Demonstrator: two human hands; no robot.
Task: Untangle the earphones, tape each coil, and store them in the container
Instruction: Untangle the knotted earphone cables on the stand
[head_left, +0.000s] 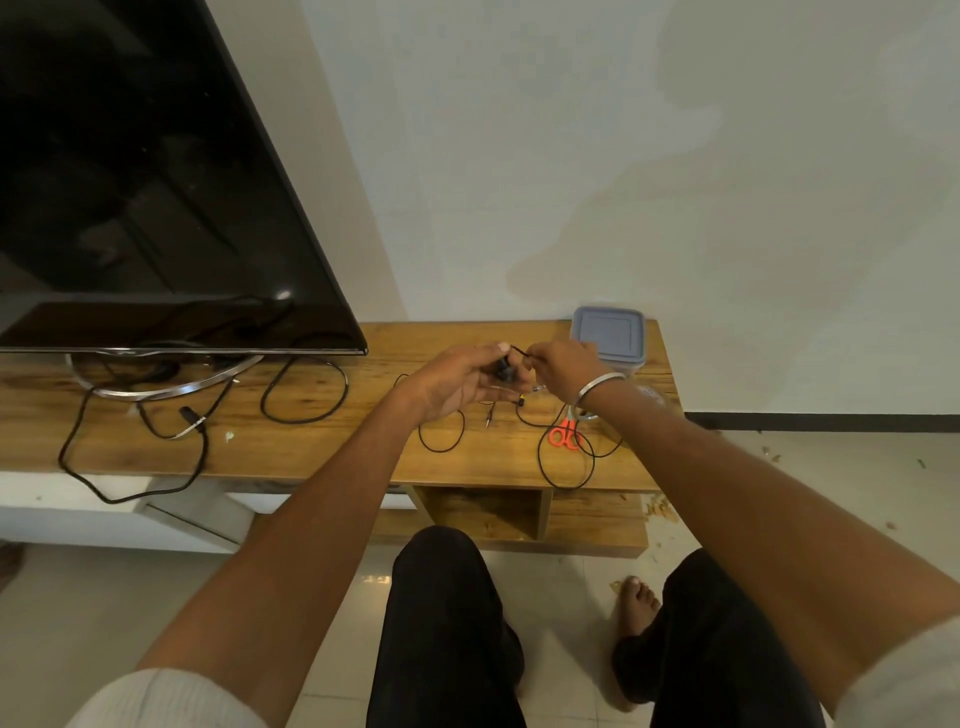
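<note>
Earphones (506, 371) are raised above the desk (322, 441), just in front of the lidded container (608, 335): your left hand (457, 382) curls round a small dark bundle of cord and your right hand (563, 366) pinches the strand going out of it. You seem only at the coiling step, since loose loops lie on the desk near the orange scissors (563, 434), no tape is on any coil, and the container is closed. No brand or writing can be read anywhere.
</note>
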